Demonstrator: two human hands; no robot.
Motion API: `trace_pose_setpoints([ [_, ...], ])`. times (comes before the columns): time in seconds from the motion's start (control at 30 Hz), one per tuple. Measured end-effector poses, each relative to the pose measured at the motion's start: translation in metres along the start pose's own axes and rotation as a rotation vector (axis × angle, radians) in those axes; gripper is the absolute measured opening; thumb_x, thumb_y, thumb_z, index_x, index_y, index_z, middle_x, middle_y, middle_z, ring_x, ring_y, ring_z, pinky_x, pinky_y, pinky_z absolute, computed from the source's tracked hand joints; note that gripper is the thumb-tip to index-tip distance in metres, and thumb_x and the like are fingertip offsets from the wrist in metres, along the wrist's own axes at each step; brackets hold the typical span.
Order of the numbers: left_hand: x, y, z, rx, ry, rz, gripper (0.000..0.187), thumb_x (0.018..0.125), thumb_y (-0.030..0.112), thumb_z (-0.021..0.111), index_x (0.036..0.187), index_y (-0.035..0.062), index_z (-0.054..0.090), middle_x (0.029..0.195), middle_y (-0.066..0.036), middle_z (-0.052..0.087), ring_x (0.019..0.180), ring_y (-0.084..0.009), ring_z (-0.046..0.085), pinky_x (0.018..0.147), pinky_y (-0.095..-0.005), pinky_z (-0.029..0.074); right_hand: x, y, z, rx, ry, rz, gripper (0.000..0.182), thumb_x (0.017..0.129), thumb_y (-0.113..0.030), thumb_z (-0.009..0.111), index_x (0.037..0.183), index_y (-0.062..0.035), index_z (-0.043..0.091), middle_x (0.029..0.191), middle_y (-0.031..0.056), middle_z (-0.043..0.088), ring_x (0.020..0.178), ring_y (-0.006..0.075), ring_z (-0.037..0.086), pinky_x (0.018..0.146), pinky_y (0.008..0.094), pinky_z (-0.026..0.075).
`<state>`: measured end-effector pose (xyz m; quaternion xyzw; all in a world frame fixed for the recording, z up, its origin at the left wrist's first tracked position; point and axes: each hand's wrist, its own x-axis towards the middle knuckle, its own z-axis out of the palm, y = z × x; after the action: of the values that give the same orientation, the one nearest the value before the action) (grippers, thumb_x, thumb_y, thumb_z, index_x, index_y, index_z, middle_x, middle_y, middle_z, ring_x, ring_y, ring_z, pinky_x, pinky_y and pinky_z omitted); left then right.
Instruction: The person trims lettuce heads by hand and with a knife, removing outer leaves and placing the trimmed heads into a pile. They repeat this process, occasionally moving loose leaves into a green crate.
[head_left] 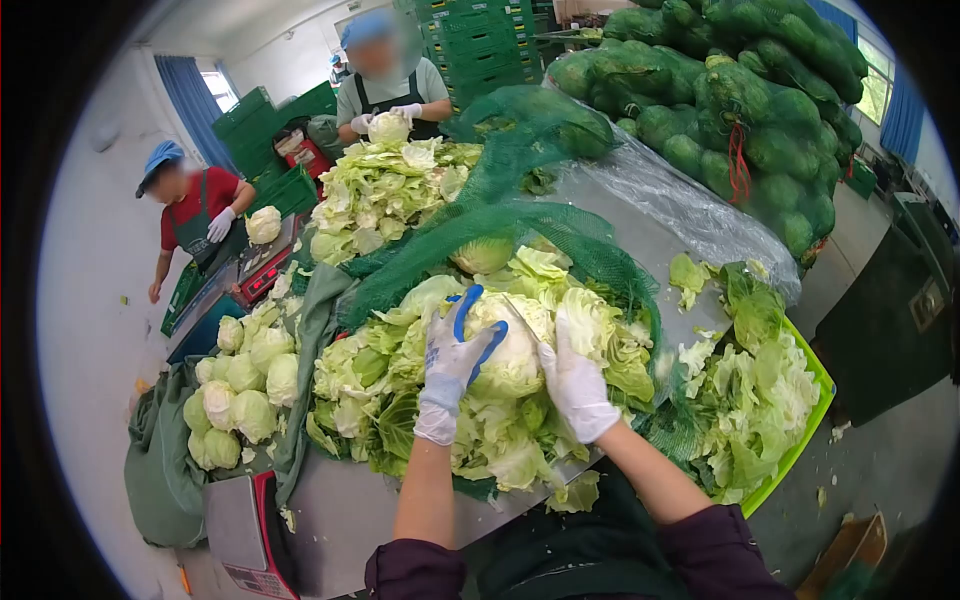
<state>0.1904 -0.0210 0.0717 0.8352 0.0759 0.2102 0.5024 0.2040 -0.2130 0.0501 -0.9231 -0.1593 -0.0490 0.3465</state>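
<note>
My left hand (455, 355), in a white glove with blue fingertips, is closed on the left side of a pale, trimmed cabbage (512, 362). My right hand (577, 385), in a thin white glove, grips a knife (522, 320) whose narrow blade lies against the top of that cabbage. The knife's handle is hidden in my palm. Loose outer leaves (410, 345) are heaped under and around both hands. Just beyond them, a greener cabbage (482, 254) sits by an opened green net bag (560, 218).
Trimmed cabbages (255, 375) are piled at left near a scale (240, 535). A lime-green crate (790, 455) of leaves stands at right, beside a dark bin (890, 310). Netted cabbages (740, 130) are stacked behind. Two co-workers (390, 90) (200, 205) stand across and at left.
</note>
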Motion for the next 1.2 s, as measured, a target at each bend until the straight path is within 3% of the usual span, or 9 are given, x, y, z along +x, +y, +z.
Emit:
trace_pose_setpoints([
  [0.1, -0.011, 0.013, -0.004, 0.045, -0.005, 0.095, 0.05, 0.078, 0.002, 0.064, 0.127, 0.0041, 0.052, 0.13, -0.012, 0.047, 0.115, -0.0206, 0.05, 0.093, -0.0278, 0.048, 0.009, -0.004, 0.018, -0.006, 0.026, 0.008, 0.058, 0.097, -0.042, 0.04, 0.138, -0.0024, 0.03, 0.069, 0.0233, 0.062, 0.062, 0.0397, 0.063, 0.055, 0.0463, 0.051],
  [0.47, -0.082, -0.016, -0.015, -0.136, 0.229, 0.212, 0.057, 0.073, 0.004, 0.071, 0.126, -0.0005, 0.051, 0.138, -0.017, 0.04, 0.129, -0.0239, 0.037, 0.102, -0.034, 0.036, 0.116, 0.053, 0.022, -0.158, -0.003, 0.02, 0.055, 0.097, -0.046, 0.034, 0.091, 0.0021, 0.06, 0.087, 0.0277, 0.064, 0.085, 0.0416, 0.063, 0.075, 0.0476, 0.05],
  [0.7, -0.08, -0.024, -0.038, -0.903, 0.307, -0.047, 0.049, 0.089, 0.022, 0.062, 0.132, 0.0037, 0.045, 0.124, -0.007, 0.052, 0.112, -0.0173, 0.052, 0.096, -0.0309, 0.043, -0.017, -0.045, 0.029, 0.621, -0.046, -0.097, 0.078, 0.08, -0.042, 0.068, 0.139, -0.0031, 0.036, 0.125, 0.0286, 0.053, 0.116, 0.0349, 0.054, 0.095, 0.0353, 0.043],
  [0.77, -0.111, -0.045, -0.014, -0.405, 0.369, 0.099, 0.044, 0.091, 0.013, 0.058, 0.132, 0.006, 0.044, 0.13, -0.006, 0.048, 0.115, -0.0191, 0.05, 0.095, -0.0302, 0.045, -0.01, -0.058, 0.029, 0.654, 0.084, -0.028, 0.074, 0.077, -0.044, 0.07, 0.133, -0.0024, 0.046, 0.116, 0.0227, 0.061, 0.106, 0.0292, 0.06, 0.09, 0.0324, 0.046],
  [0.83, -0.14, 0.002, -0.011, -0.834, 0.3, -0.384, 0.043, 0.09, 0.01, 0.059, 0.131, 0.0058, 0.046, 0.133, -0.009, 0.046, 0.118, -0.0218, 0.05, 0.093, -0.0316, 0.047, 0.028, -0.032, -0.001, 0.615, -0.166, -0.09, 0.07, 0.075, -0.045, 0.072, 0.127, -0.0029, 0.052, 0.1, 0.0165, 0.066, 0.088, 0.0219, 0.063, 0.078, 0.0302, 0.049],
  [0.9, -0.146, -0.008, -0.023, -0.615, 0.249, -0.197, 0.046, 0.088, 0.009, 0.061, 0.131, 0.005, 0.046, 0.134, -0.01, 0.045, 0.119, -0.0219, 0.049, 0.093, -0.0327, 0.047, 0.042, -0.013, -0.024, 0.637, -0.416, 0.002, 0.069, 0.074, -0.046, 0.073, 0.126, -0.003, 0.054, 0.091, 0.0122, 0.068, 0.074, 0.0176, 0.063, 0.068, 0.0311, 0.05],
  [1.03, -0.101, 0.039, -0.042, 0.327, 0.246, 0.379, 0.057, 0.08, 0.004, 0.067, 0.133, 0.0032, 0.045, 0.136, -0.012, 0.044, 0.125, -0.0244, 0.044, 0.103, -0.0351, 0.04, 0.039, 0.015, -0.013, 0.459, -0.274, -0.008, 0.067, 0.084, -0.052, 0.06, 0.129, -0.0038, 0.051, 0.089, 0.0191, 0.067, 0.072, 0.0318, 0.064, 0.067, 0.041, 0.049],
  [1.13, -0.059, 0.017, 0.002, -0.41, 0.108, 0.215, 0.055, 0.08, 0.005, 0.066, 0.132, 0.0009, 0.048, 0.134, -0.015, 0.048, 0.13, -0.0266, 0.038, 0.109, -0.0368, 0.029, 0.03, 0.018, -0.016, 0.181, -0.126, -0.1, 0.064, 0.092, -0.051, 0.047, 0.136, -0.0054, 0.041, 0.088, 0.025, 0.065, 0.075, 0.0412, 0.063, 0.068, 0.0469, 0.048],
  [1.2, -0.048, 0.027, 0.008, -0.188, 0.109, 0.223, 0.053, 0.081, 0.008, 0.066, 0.131, 0.002, 0.049, 0.134, -0.015, 0.048, 0.131, -0.0276, 0.037, 0.108, -0.0371, 0.03, 0.027, 0.008, -0.033, -0.039, -0.119, -0.128, 0.063, 0.096, -0.047, 0.036, 0.144, -0.0074, 0.026, 0.084, 0.0266, 0.065, 0.078, 0.0432, 0.063, 0.069, 0.0494, 0.049],
])
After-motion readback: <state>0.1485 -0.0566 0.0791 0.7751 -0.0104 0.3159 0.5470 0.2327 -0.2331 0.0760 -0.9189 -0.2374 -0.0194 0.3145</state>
